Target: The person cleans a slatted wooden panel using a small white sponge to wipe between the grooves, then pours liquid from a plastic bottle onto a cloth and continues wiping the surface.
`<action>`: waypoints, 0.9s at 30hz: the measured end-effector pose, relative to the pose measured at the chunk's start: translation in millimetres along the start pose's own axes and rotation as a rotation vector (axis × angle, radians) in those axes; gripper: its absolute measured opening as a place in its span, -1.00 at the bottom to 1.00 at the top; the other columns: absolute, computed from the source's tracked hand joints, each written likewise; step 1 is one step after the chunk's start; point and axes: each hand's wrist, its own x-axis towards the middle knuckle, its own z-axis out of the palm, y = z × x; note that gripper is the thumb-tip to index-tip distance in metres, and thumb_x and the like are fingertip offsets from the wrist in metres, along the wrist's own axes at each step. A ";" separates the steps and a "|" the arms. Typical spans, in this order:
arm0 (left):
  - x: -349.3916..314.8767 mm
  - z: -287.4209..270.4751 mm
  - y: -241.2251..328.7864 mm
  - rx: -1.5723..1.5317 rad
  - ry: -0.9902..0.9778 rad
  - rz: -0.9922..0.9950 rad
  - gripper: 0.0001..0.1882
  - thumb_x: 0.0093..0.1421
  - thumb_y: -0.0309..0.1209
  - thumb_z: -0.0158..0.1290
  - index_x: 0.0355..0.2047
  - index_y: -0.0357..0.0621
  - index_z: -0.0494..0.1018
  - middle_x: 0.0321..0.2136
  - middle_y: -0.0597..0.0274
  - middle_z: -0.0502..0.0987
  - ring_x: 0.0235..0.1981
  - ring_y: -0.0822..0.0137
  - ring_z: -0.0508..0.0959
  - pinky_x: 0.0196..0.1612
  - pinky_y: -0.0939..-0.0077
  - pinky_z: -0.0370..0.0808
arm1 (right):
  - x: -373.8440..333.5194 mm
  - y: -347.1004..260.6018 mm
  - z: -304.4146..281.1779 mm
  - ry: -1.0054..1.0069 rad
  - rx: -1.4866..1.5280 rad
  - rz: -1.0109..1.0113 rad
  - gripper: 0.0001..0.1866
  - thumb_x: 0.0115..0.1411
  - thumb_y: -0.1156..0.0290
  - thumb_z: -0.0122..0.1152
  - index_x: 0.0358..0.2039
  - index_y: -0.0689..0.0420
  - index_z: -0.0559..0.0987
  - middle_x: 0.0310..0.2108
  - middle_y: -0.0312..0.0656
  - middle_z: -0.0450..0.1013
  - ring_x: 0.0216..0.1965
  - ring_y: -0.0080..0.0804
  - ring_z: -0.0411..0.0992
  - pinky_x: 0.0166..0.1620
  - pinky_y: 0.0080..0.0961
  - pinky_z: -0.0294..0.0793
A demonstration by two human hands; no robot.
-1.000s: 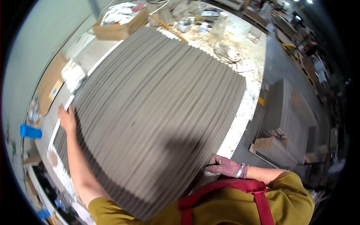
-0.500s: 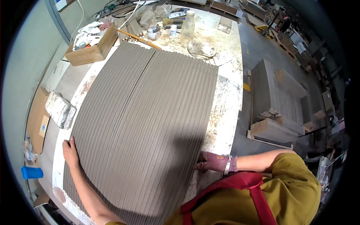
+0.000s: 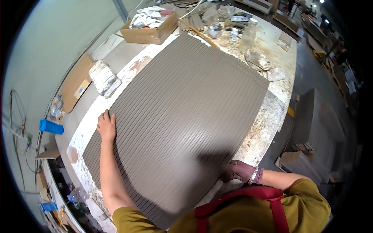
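Note:
A wide layer of long grey-brown strips (image 3: 182, 105), laid side by side, covers much of the worktable (image 3: 268, 128). My bare left hand (image 3: 107, 126) rests at the left edge of the strips, open, its fingers stretched out and the thumb against the edge. At the right edge, close to my body, my right hand (image 3: 239, 171) touches the strips in a dull purple glove. Its fingers are extended and partly in shadow, with the hand open. The strips lie close together, their far ends slightly uneven.
A cardboard box of cloths (image 3: 151, 33) stands at the far left. A wrapped white block (image 3: 104, 79) sits beside the strips. Along the back are a clear bottle (image 3: 248, 37), a small white bottle (image 3: 234, 34) and a wooden stick (image 3: 198, 33). Stacked boards (image 3: 311, 128) stand right of the table.
The dark gap that ran between two groups of strips has closed. My view has turned, so the table sits further right in it. Both hands remain at the strips' edges.

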 end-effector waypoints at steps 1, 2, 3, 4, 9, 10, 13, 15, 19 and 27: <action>-15.9 -7.3 9.3 -0.035 0.057 0.067 -0.49 0.29 -0.13 -0.09 0.14 -0.18 0.30 0.08 -0.10 0.35 0.12 -0.03 0.35 0.17 0.06 0.22 | -0.5 -25.3 4.4 0.035 0.245 0.222 -0.59 0.24 0.43 0.08 0.11 0.16 0.40 -0.11 -0.06 0.45 -0.14 -0.29 0.47 -0.06 -0.42 0.51; -31.5 -17.9 22.1 -0.072 0.116 0.141 -0.48 0.28 -0.16 -0.06 0.15 -0.20 0.29 0.11 -0.11 0.32 0.14 -0.04 0.34 0.18 0.08 0.22 | -1.1 -41.9 4.0 0.077 0.487 0.444 -0.60 0.25 0.40 0.08 0.10 0.17 0.40 -0.13 -0.07 0.46 -0.15 -0.30 0.48 -0.08 -0.41 0.52; -51.0 -28.9 42.5 -0.211 0.070 0.186 -0.48 0.25 -0.22 -0.01 0.15 -0.23 0.28 0.13 -0.11 0.31 0.15 -0.06 0.33 0.18 0.09 0.23 | -3.1 -42.9 -2.9 0.030 0.403 0.364 -0.61 0.26 0.36 0.08 0.08 0.17 0.41 -0.14 -0.08 0.47 -0.18 -0.31 0.48 -0.10 -0.42 0.51; -75.3 -41.0 63.6 -0.357 0.021 0.235 -0.47 0.22 -0.27 0.03 0.15 -0.26 0.28 0.14 -0.11 0.31 0.16 -0.07 0.32 0.18 0.10 0.24 | -7.7 -42.5 -10.6 -0.006 0.321 0.284 -0.61 0.27 0.31 0.08 0.07 0.18 0.42 -0.16 -0.10 0.49 -0.20 -0.32 0.49 -0.12 -0.42 0.50; -238.8 -110.4 103.4 -0.370 -0.208 0.368 -0.37 0.10 -0.20 0.13 0.13 -0.25 0.29 0.13 -0.09 0.33 0.14 -0.08 0.32 0.16 0.09 0.25 | -4.1 -38.0 -32.6 0.098 0.217 0.124 -0.66 0.30 0.26 0.02 -0.01 0.18 0.48 -0.25 -0.15 0.52 -0.28 -0.36 0.48 -0.20 -0.44 0.49; -266.8 -121.1 112.8 -0.383 -0.248 0.353 -0.34 0.09 -0.14 0.14 0.12 -0.24 0.29 0.13 -0.07 0.32 0.14 -0.09 0.32 0.16 0.06 0.23 | 0.1 -29.0 -41.9 0.086 0.060 -0.041 -0.67 0.29 0.28 0.02 -0.02 0.17 0.49 -0.27 -0.15 0.51 -0.29 -0.35 0.48 -0.20 -0.44 0.49; -331.7 -133.7 140.3 -0.302 -0.353 0.317 -0.24 0.02 0.04 0.15 0.11 -0.20 0.30 0.17 -0.03 0.28 0.17 -0.07 0.27 0.18 -0.07 0.14 | 7.4 -15.8 -65.7 0.077 0.176 -0.085 -0.73 0.25 0.35 0.03 -0.07 0.15 0.50 -0.32 -0.13 0.48 -0.30 -0.29 0.48 -0.21 -0.42 0.49; -362.8 -128.6 147.6 -0.149 -0.402 0.303 -0.20 -0.04 0.12 0.16 0.10 -0.15 0.32 0.20 -0.02 0.25 0.20 -0.04 0.23 0.20 -0.12 0.07 | 7.0 -21.7 -79.5 0.061 0.356 -0.011 -0.75 0.21 0.41 0.05 -0.11 0.15 0.50 -0.34 -0.11 0.46 -0.31 -0.25 0.47 -0.22 -0.41 0.50; -378.8 -113.0 141.6 0.030 -0.361 0.287 -0.20 0.01 0.12 0.12 0.09 -0.23 0.31 0.19 -0.11 0.25 0.18 -0.11 0.25 0.19 -0.11 0.08 | 4.8 -34.4 -98.2 -0.052 0.456 -0.031 -0.77 0.28 0.29 0.11 -0.17 0.17 0.44 -0.30 -0.15 0.48 -0.29 -0.23 0.55 -0.18 -0.12 0.60; -388.3 -105.1 147.9 0.142 -0.307 0.289 -0.21 0.07 0.16 0.05 0.12 -0.21 0.26 0.19 -0.13 0.23 0.18 -0.14 0.23 0.18 -0.13 0.11 | -0.8 -56.1 -107.7 0.012 -0.227 0.006 -0.67 0.19 0.31 0.09 -0.10 0.23 0.49 -0.26 -0.02 0.49 -0.23 -0.14 0.45 -0.22 -0.31 0.44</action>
